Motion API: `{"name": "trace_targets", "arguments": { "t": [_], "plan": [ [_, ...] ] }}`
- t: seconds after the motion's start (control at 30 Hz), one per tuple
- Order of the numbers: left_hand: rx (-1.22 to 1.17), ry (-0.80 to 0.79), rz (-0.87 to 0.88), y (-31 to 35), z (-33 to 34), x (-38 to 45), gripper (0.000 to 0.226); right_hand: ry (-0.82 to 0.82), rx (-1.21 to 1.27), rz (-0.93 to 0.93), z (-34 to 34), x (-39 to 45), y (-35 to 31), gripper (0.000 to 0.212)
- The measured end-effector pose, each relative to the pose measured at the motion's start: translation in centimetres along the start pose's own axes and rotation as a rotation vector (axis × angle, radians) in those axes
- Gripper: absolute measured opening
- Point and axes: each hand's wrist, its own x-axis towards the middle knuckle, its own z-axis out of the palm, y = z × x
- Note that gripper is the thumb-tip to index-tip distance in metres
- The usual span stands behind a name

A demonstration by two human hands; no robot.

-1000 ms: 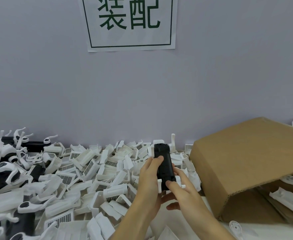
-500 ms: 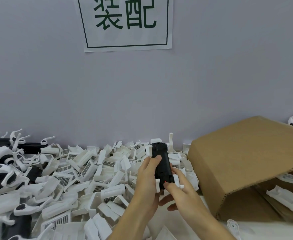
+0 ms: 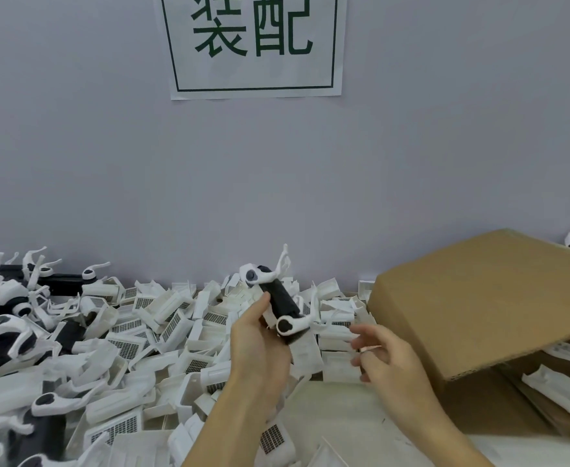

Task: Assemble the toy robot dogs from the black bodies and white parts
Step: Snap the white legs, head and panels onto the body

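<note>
My left hand [image 3: 258, 342] grips a black dog body [image 3: 280, 302] above the pile, tilted, with white legs showing at its far end [image 3: 260, 274] and near end [image 3: 293, 324]. My right hand [image 3: 386, 357] hovers just to the right of the body, fingers spread and relaxed, holding nothing. A heap of loose white parts [image 3: 162, 328] with grille faces covers the table in front and to the left. Several assembled black-and-white dogs [image 3: 10, 332] lie at the far left.
An open cardboard box [image 3: 485, 298] lies on its side at the right, with white parts [image 3: 561, 392] inside its opening. A white sign with green characters [image 3: 253, 45] hangs on the grey wall. Bare tabletop [image 3: 344, 419] shows between my forearms.
Both hands held the upright black body before. Now my right hand has let go and moved right, and my left hand has tilted the body, showing white legs on it.
</note>
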Motion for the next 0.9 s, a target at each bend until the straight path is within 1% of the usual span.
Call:
{"name": "trace_targets", "arguments": {
  "t": [0.07,0.1,0.17,0.23,0.3,0.37,0.4,0.47,0.5,0.57,0.6,0.67,0.73,0.83,0.9],
  "plan": [
    [0.035,-0.034,0.001,0.4,-0.4,0.2,0.025,0.072,-0.253,-0.090,0.2,0.0,0.7,0.039],
    [0.071,-0.044,-0.008,0.5,-0.5,0.3,0.023,0.061,-0.363,-0.119,0.4,0.1,0.9,0.036],
    [0.144,-0.039,-0.021,0.5,-0.3,0.3,0.017,-0.012,-0.546,-0.138,0.9,0.1,1.5,0.025],
    [0.193,-0.049,-0.011,0.2,0.0,0.3,0.020,-0.088,-0.683,-0.094,1.2,0.2,2.0,0.027],
    [0.257,-0.044,0.014,-0.2,0.1,0.4,0.032,-0.116,-0.751,-0.064,1.5,0.2,1.7,0.026],
    [0.308,-0.018,0.037,-0.7,0.1,0.5,0.045,-0.102,-0.763,-0.044,1.6,0.0,1.1,0.015],
    [0.327,-0.009,0.042,-0.9,0.0,0.5,0.049,-0.076,-0.755,-0.045,1.7,0.0,1.0,0.014],
    [0.368,-0.005,0.045,-1.1,-0.2,0.7,0.056,-0.005,-0.752,-0.061,1.6,-0.1,0.8,0.022],
    [0.400,-0.002,0.051,-1.2,-0.3,0.8,0.059,0.033,-0.757,-0.075,1.4,-0.1,0.5,0.022],
    [0.454,0.003,0.063,-1.3,-0.4,0.9,0.061,0.119,-0.765,-0.126,1.1,-0.3,-0.2,0.007],
    [0.460,0.002,0.057,-1.3,-0.4,0.9,0.057,0.162,-0.750,-0.150,1.0,-0.3,-0.5,0.006],
    [0.415,-0.013,-0.002,-1.2,-0.2,0.9,0.044,0.241,-0.702,-0.207,0.6,-0.3,-0.8,0.021],
    [0.367,-0.022,-0.053,-1.1,-0.1,0.7,0.044,0.320,-0.632,-0.259,0.2,-0.1,-1.0,0.028],
    [0.410,-0.006,-0.017,-1.1,-0.2,0.6,0.030,0.377,-0.419,-0.283,-0.1,0.2,-1.3,0.033],
    [0.451,0.006,0.016,-1.2,-0.2,0.6,0.021,0.391,-0.300,-0.286,-0.2,0.4,-1.3,0.032]
  ]
}}
